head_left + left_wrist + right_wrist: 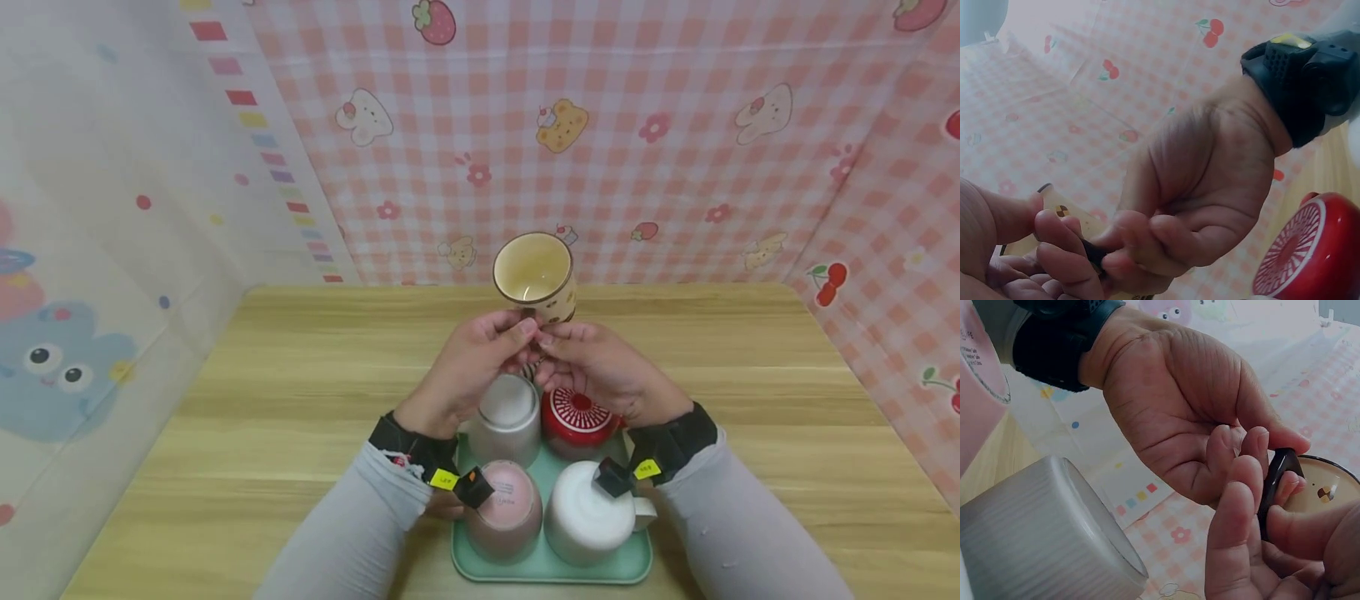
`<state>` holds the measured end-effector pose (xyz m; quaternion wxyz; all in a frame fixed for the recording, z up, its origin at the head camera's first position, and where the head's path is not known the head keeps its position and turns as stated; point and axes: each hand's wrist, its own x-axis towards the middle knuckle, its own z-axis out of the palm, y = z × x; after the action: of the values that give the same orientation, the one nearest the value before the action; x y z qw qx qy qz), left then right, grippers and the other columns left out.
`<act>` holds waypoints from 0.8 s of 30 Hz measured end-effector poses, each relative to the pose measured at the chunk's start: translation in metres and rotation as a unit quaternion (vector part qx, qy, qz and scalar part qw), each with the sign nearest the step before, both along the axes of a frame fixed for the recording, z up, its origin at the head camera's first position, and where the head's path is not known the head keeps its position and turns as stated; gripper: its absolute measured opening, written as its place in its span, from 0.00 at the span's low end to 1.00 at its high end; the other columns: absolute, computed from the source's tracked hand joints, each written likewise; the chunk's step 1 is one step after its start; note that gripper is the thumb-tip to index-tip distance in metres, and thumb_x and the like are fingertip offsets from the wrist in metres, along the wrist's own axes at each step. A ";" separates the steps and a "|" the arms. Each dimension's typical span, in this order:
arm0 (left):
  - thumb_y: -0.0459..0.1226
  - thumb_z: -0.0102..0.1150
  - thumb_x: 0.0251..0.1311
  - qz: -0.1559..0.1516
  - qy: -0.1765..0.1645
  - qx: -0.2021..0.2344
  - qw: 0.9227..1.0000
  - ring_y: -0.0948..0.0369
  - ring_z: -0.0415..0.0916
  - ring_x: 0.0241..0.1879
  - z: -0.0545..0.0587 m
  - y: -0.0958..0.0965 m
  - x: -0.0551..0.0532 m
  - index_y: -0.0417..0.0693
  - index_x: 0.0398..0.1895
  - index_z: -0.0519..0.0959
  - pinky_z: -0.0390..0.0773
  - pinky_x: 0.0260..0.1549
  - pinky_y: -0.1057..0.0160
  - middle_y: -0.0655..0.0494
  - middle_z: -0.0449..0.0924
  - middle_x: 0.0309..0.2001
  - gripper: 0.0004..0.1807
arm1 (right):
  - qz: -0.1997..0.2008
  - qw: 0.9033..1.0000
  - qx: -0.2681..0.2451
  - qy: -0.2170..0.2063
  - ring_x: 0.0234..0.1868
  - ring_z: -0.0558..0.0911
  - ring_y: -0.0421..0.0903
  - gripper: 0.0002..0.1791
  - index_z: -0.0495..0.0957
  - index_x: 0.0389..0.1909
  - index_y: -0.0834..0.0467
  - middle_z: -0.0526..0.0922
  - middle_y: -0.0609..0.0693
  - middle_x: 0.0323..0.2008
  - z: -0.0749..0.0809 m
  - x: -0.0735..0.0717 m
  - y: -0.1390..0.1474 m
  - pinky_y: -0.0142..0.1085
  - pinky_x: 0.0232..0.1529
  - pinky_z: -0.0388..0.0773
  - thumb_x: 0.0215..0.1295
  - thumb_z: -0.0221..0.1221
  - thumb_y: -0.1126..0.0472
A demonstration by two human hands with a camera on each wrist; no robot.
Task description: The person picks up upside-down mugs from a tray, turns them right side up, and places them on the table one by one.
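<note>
A cream mug (534, 271) with a dark rim and brown patterned side is held up above the far end of the tray, its opening tilted toward me. My left hand (474, 367) pinches its dark handle (1274, 481) between thumb and fingers. Close against it, my right hand (603, 367) pinches the same handle from the other side. Fingers of both hands meet and hide part of the handle. Below the hands, a ribbed grey-white cup (507, 421) and a red cup (581, 421) stand upside down.
A mint-green tray (551, 572) carries the upturned cups, including a pink cup (504, 510) and a white mug (587, 518) nearest me. Something striped shows partly beneath the hands. Around the tray lies a wooden table (300, 400), with patterned cloth (600, 183) hanging behind.
</note>
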<state>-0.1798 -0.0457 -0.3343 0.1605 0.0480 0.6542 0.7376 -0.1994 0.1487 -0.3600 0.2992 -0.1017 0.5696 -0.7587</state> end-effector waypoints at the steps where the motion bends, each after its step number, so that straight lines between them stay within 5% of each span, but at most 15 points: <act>1: 0.35 0.55 0.76 0.002 0.001 -0.005 1.000 0.66 0.74 0.32 0.002 0.000 0.001 0.35 0.57 0.80 0.76 0.35 0.70 0.61 0.80 0.33 0.15 | -0.002 1.000 0.009 0.005 0.31 0.87 0.38 0.11 0.83 0.44 0.55 0.88 0.48 0.36 0.002 0.001 0.000 0.30 0.38 0.86 0.81 0.51 0.63; 6: 0.37 0.56 0.76 0.013 0.013 -0.019 1.000 0.65 0.73 0.32 0.011 -0.005 0.003 0.36 0.53 0.81 0.75 0.36 0.69 0.60 0.81 0.35 0.13 | -0.017 0.992 0.092 0.083 0.34 0.87 0.40 0.10 0.81 0.49 0.60 0.86 0.48 0.36 0.013 0.006 0.005 0.33 0.42 0.86 0.81 0.53 0.61; 12: 0.40 0.56 0.77 0.027 0.033 -0.055 0.998 0.63 0.74 0.36 0.013 -0.019 -0.001 0.38 0.50 0.82 0.76 0.42 0.67 0.60 0.81 0.37 0.13 | -0.044 0.954 0.224 0.193 0.43 0.87 0.47 0.21 0.76 0.63 0.65 0.85 0.52 0.43 0.034 0.015 0.019 0.39 0.50 0.85 0.81 0.53 0.54; 19: 0.39 0.52 0.79 0.056 0.043 -0.078 0.994 0.64 0.72 0.34 0.011 -0.045 -0.013 0.35 0.54 0.80 0.74 0.38 0.70 0.61 0.81 0.38 0.15 | -0.093 0.879 0.380 0.274 0.55 0.85 0.54 0.24 0.74 0.69 0.57 0.85 0.58 0.58 0.042 0.022 0.043 0.54 0.61 0.81 0.81 0.52 0.49; 24: 0.43 0.50 0.80 0.092 0.049 -0.131 0.986 0.63 0.73 0.37 0.007 -0.066 -0.025 0.38 0.54 0.80 0.76 0.42 0.68 0.59 0.80 0.41 0.17 | -0.110 0.828 0.462 0.299 0.61 0.81 0.61 0.30 0.70 0.73 0.58 0.81 0.61 0.63 0.035 0.017 0.057 0.60 0.59 0.80 0.81 0.51 0.44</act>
<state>-0.2051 -0.1116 -0.3278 0.0645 0.0025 0.7535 0.6542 -0.1821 0.2053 -0.3249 0.0411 -0.1108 0.9225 -0.3675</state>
